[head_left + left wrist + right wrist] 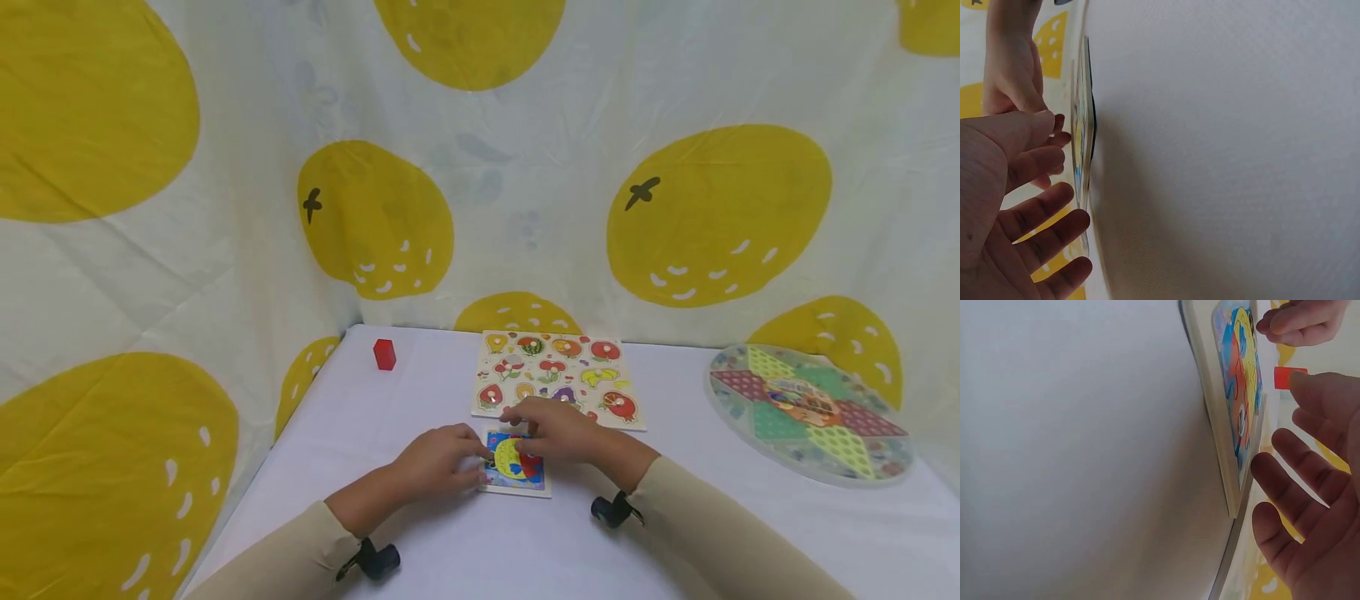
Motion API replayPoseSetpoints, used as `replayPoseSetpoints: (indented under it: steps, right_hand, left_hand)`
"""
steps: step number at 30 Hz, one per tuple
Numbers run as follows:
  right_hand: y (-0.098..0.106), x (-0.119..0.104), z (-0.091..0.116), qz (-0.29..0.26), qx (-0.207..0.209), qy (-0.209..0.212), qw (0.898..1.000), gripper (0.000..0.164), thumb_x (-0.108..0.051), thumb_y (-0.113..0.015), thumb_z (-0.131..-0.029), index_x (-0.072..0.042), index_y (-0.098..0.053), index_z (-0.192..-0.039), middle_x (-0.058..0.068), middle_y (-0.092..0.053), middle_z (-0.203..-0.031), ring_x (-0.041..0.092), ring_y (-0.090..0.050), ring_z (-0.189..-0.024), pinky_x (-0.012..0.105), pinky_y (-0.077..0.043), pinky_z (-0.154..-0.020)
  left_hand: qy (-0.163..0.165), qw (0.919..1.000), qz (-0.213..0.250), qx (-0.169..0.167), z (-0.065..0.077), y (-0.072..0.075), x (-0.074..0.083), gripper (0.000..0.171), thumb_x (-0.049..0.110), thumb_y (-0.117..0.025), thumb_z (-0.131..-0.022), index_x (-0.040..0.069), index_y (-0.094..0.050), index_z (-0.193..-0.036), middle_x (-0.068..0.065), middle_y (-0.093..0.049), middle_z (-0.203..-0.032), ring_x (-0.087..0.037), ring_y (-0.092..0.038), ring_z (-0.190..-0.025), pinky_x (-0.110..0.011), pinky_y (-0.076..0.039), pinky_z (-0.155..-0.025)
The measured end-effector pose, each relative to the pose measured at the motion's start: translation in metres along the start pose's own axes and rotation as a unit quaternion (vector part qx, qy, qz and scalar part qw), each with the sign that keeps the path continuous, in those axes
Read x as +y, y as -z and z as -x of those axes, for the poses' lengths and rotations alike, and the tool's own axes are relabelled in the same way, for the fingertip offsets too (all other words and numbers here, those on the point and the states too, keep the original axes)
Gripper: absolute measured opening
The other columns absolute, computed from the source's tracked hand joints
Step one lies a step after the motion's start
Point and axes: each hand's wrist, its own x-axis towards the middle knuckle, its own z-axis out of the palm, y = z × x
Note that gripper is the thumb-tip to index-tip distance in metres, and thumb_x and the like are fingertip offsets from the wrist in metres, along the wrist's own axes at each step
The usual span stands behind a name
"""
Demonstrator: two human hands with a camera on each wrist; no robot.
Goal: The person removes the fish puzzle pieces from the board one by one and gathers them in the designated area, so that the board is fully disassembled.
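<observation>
A small wooden picture puzzle (516, 475), with a yellow and red fish on blue, lies flat on the white table. At its left edge is my left hand (441, 462), index finger and thumb tips right at the board's side. My right hand (558, 429) is over the upper right part, its fingers bent loosely down towards the picture. In the left wrist view the left hand (1016, 206) has thumb and index finger close together, the other fingers spread. From the right wrist, the right hand (1316, 481) shows spread, loosely bent fingers beside the puzzle (1244, 381), with nothing visible between them.
Right behind the small puzzle lies a larger fruit peg board (555, 371). A red block (385, 355) stands at the back left. On the right is a round, colourful game board (810, 412). A curtain with yellow fruit prints (525, 208) hangs behind the table.
</observation>
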Motion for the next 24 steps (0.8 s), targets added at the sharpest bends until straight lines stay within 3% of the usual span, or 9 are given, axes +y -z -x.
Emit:
replayPoseSetpoints:
  steps: [6,11,24]
  right_hand:
    - [-0.002,0.001,-0.013,-0.005,-0.021,0.001,1.0,0.043,-0.024,-0.08,-0.099,-0.024,-0.071,-0.141,-0.009,-0.066,-0.124,0.01,-0.061,-0.095,0.028,-0.055,-0.081]
    - [-0.006,0.002,-0.021,0.024,-0.028,-0.001,0.999,0.041,-0.022,-0.08,-0.099,-0.025,-0.073,-0.139,-0.012,-0.066,-0.122,0.009,-0.059,-0.092,0.028,-0.054,-0.081]
    - [-0.009,0.0,-0.033,0.039,-0.037,0.028,0.998,0.035,-0.019,-0.081,-0.098,-0.023,-0.077,-0.132,-0.01,-0.066,-0.123,0.01,-0.058,-0.106,0.033,-0.054,-0.096]
  left_hand:
    - [-0.009,0.9998,-0.014,-0.007,0.001,0.002,0.002,0.041,0.044,-0.081,-0.094,0.026,-0.079,-0.131,0.007,-0.069,-0.122,-0.009,-0.063,-0.115,-0.029,-0.055,-0.093]
    - [-0.002,0.9996,-0.026,-0.014,-0.001,-0.001,0.002,0.041,0.046,-0.081,-0.094,0.028,-0.079,-0.131,0.009,-0.069,-0.124,-0.01,-0.062,-0.118,-0.032,-0.054,-0.096]
    - [-0.015,0.9986,-0.048,-0.019,-0.002,-0.005,-0.002,0.042,0.049,-0.079,-0.095,0.03,-0.078,-0.133,0.009,-0.068,-0.123,-0.008,-0.06,-0.116,-0.034,-0.052,-0.096]
